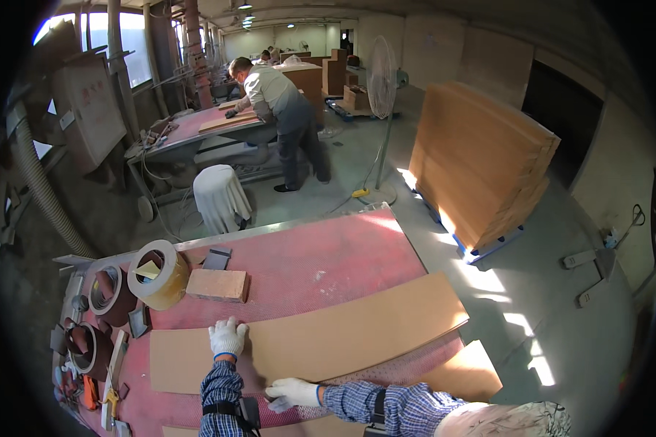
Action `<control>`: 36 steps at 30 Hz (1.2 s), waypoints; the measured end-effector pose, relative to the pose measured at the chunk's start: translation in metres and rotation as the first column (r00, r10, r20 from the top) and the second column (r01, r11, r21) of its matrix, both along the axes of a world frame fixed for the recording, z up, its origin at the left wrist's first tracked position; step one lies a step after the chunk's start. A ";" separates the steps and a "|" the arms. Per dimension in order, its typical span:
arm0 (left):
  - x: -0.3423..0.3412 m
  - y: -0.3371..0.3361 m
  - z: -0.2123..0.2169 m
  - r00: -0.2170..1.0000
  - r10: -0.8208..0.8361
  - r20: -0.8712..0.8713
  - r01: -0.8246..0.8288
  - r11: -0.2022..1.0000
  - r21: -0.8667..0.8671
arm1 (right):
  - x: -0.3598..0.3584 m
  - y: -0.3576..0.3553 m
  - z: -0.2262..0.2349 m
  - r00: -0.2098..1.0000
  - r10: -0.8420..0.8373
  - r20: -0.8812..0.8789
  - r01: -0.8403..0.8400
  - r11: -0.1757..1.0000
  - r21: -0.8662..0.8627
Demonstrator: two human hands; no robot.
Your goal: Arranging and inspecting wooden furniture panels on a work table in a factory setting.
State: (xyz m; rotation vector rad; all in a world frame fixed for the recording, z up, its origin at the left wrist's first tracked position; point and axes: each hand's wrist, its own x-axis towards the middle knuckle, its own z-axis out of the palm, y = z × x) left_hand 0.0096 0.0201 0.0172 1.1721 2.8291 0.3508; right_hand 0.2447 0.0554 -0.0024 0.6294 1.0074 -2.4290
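Note:
A long tan board (357, 324) lies across the pink tabletop in front of me. My left hand (228, 339), in a white knit glove, rests palm down on the board's left part, fingers slightly spread. My right hand (294, 393), gloved the same way, is at the board's near edge, fingers pointing left and closed on that edge; its fingertips are partly hidden. Beyond my left hand sit a brick-shaped tan block (218, 285) and a wide roll of tape (158, 275).
Abrasive rolls (111, 293) and small tools crowd the table's left side. Further boards (463, 373) lie near right and at the bottom edge. A tall board stack (481, 164) stands on a blue pallet. Behind are a fan (381, 76), a covered stool (221, 197) and a bending co-worker (278, 102).

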 end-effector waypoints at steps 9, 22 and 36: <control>0.149 -0.160 0.051 0.988 0.153 0.014 -0.128 0.771 0.624 | 0.250 0.103 0.058 0.972 -0.236 0.008 0.173 0.735 0.655; 0.478 -0.399 -0.014 0.558 0.782 0.278 -0.808 0.589 -0.033 | 0.457 0.120 0.076 0.746 -0.665 -0.038 0.604 0.652 0.458; 0.561 -0.425 -0.206 0.326 0.786 0.526 -0.509 0.614 -0.603 | 0.438 0.068 0.109 0.809 -0.560 0.179 0.311 0.666 0.679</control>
